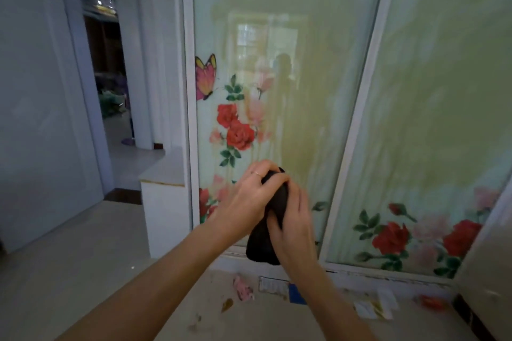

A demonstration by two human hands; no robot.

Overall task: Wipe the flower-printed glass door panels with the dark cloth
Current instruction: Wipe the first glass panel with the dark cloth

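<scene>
Right, both hands were clamped on the dark cloth (260, 246): left hand (246, 199) curled over its top, right hand (295, 223) wrapped round the middle. The bunched roll hung roughly vertical, tail down. The cloth sat in front of the lower left glass panel (277, 63); contact I couldn't tell. Glass lay dead ahead and upward from the grip, with a yellowish smeared zone above the roses (239, 134). Left hand looked slightly nearer the pane. Right panel (443, 91) was off right, past the white mullion (368, 91). White ledge (163, 202) flanked the left; litter (243, 289) on the floor below. I saw nothing blocking.

Black cloth (261, 243); rose-printed green glass (291, 77)
</scene>
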